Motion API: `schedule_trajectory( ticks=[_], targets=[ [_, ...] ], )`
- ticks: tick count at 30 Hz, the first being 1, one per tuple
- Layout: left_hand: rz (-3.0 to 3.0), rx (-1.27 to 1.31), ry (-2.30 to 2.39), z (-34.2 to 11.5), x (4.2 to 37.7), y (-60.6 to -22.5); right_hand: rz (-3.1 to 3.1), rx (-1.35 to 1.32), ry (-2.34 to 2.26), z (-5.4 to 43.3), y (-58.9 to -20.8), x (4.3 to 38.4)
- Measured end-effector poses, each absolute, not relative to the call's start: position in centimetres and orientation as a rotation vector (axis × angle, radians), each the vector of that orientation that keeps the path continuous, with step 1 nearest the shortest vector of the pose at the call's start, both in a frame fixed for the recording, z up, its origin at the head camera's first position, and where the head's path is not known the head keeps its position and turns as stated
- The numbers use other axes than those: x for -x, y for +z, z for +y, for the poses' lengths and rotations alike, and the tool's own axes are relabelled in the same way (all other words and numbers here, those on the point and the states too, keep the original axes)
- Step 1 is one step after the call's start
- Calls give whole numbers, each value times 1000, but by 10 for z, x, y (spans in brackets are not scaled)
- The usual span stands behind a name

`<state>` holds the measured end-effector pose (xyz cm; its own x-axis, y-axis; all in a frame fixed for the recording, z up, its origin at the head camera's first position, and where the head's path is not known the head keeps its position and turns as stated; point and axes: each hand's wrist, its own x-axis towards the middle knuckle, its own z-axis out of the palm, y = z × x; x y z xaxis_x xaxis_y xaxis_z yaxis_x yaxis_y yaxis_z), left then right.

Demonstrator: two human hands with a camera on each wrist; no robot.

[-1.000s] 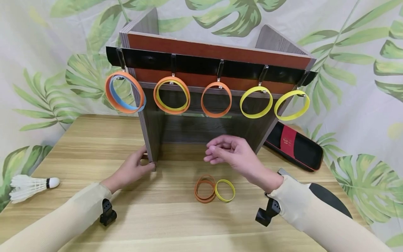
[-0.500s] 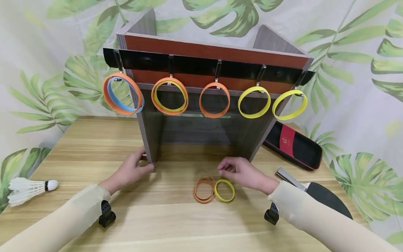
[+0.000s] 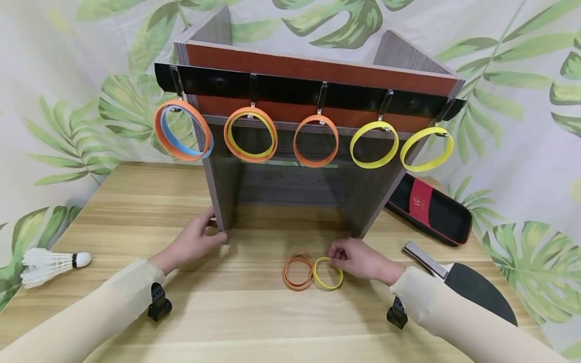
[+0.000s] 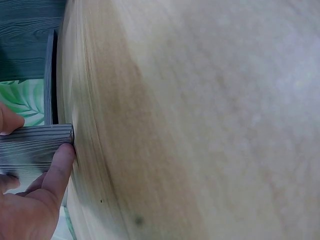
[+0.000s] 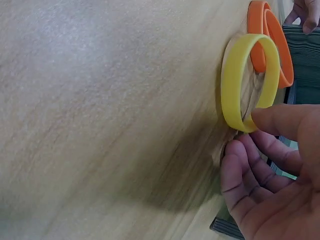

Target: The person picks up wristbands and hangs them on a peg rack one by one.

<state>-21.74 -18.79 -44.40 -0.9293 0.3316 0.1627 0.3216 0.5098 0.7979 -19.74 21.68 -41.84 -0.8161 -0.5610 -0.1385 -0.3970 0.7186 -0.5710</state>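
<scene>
My right hand (image 3: 358,258) pinches a yellow silicone wristband (image 5: 231,90) on the table. In the right wrist view its thumb lies inside the band, other fingers outside. Touching that band on its left are two overlapping orange wristbands (image 5: 256,35). My left hand (image 3: 194,243) grips the lower front edge of the left side panel (image 4: 37,145) of a wooden stand, thumb on one side and fingers on the other. Wristbands hang from hooks on the stand's black strip (image 3: 286,91): orange with blue (image 3: 171,138) at far left, then orange with yellow, one orange (image 3: 335,143), and two single yellow ones (image 3: 372,165).
A white shuttlecock (image 3: 50,264) lies at the table's left. To the right are a black case with a red band (image 3: 449,217) and a table tennis bat (image 3: 481,292), partly under my right forearm. A leaf-patterned cloth (image 3: 68,111) hangs behind the stand.
My right hand has come down from in front of the stand to the table and taken hold of the yellow wristband. The left hand keeps its grip on the panel.
</scene>
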Motion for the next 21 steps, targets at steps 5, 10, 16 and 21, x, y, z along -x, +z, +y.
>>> schedule_trajectory(
  ticks=[5, 10, 16, 21],
  targets=[
    [2713, -580, 1438, -187, 217, -442, 2604, 755, -806, 220, -418, 200],
    [2719, -574, 1438, -188, 218, -442, 2533, 738, -902, 223, -416, 202],
    [2724, -582, 1441, -188, 218, -445, 2362, 606, -1045, 227, -414, 203],
    [2724, -575, 1437, -187, 218, -444, 2234, 541, -1102, 235, -413, 205]
  ],
)
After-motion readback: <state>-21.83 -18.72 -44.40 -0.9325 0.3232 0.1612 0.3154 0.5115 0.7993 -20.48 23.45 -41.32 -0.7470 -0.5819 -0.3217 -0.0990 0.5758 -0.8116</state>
